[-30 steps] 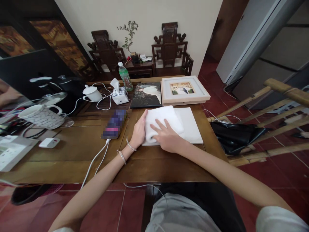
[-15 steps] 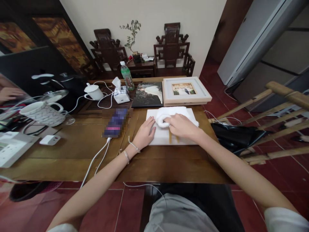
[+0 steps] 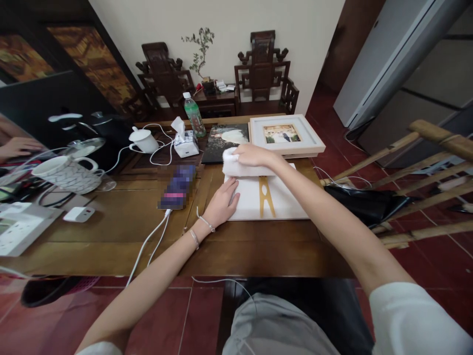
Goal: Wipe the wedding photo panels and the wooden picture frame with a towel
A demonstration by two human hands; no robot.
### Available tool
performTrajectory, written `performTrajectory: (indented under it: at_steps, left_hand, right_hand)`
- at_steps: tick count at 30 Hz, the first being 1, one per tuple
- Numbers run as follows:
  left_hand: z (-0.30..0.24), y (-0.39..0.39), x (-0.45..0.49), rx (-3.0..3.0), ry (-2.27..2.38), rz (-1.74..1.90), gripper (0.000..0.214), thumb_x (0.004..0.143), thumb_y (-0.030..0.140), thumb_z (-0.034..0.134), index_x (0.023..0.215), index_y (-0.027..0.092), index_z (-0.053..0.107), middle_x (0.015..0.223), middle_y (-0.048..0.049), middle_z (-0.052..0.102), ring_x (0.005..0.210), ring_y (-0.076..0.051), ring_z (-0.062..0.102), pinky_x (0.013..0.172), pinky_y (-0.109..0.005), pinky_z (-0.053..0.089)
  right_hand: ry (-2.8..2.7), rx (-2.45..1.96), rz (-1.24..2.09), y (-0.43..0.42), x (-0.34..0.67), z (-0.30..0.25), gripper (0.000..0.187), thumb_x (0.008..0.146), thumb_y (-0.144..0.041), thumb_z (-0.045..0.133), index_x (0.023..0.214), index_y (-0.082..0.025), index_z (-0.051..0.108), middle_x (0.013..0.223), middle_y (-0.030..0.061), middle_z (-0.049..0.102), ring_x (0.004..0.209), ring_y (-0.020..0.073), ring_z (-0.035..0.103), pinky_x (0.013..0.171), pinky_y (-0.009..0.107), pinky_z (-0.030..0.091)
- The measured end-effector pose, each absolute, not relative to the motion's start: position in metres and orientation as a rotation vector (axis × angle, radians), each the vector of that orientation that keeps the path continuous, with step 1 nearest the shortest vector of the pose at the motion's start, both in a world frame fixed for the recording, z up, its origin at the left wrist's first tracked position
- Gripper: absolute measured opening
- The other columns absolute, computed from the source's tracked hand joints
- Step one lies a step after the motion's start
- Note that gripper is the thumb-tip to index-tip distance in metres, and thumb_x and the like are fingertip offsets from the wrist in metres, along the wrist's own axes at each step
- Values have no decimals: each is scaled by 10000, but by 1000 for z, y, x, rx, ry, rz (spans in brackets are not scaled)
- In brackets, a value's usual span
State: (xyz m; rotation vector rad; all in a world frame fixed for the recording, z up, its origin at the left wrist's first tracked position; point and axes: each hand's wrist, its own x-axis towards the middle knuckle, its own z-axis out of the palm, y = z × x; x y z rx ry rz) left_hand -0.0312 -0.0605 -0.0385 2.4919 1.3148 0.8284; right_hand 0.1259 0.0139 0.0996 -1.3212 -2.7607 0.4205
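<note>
A white flat panel (image 3: 248,199) with a yellow A-shaped piece (image 3: 264,193) on it lies on the wooden table in front of me. My left hand (image 3: 223,199) rests flat on the panel's left edge, fingers stretched out and holding nothing. Towards the panel's far edge, my right hand (image 3: 253,155) grips a thick, fluffy white cloth (image 3: 240,169). The cloth covers the panel's far part and the top of the yellow piece. My right fingertips are partly hidden in the cloth.
Behind the panel lie a dark photo panel (image 3: 216,149) and a pale framed picture (image 3: 310,140). Leftward are a phone (image 3: 178,187) on a cable, a tissue box (image 3: 186,144), a bottle (image 3: 193,116), cups and a power strip (image 3: 22,229). A wooden chair (image 3: 436,133) stands at right.
My right hand has moved left and away from me with the cloth, uncovering more of the yellow A-shaped piece. My left hand has stayed at the panel's left edge.
</note>
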Motion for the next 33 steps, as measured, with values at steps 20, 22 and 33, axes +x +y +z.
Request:
performTrajectory:
  at_steps: [20,22,33]
  left_hand:
    - [-39,-62,-30,2489,1346,792,439,924,239,406,1302,39,503,1428,-216,457,1377,-289,374,1145,-477,318]
    - [-39,-62,-30,2493,1343,802,431,924,240,407,1304,61,504,1428,-200,463,1374,-285,380,1142,-481,323]
    - [-38,-61,-32,2502,1308,804,427,931,253,403,1309,81,500,1434,-188,458,1383,-283,366,1149,-486,314]
  right_hand:
    - [-2695,-1457,245,-173,268,61,353,679,-33,392,861,-193,649,826,81,661,790,234,612,725,335,461]
    - [-2710,-1390,217,-184,270,54,363,667,-38,415,874,-199,665,1017,124,667,932,258,626,802,370,486]
    - [-2659,-1260,213,-87,263,29,359,637,-53,507,915,-151,711,1515,137,343,1427,381,175,1112,622,225]
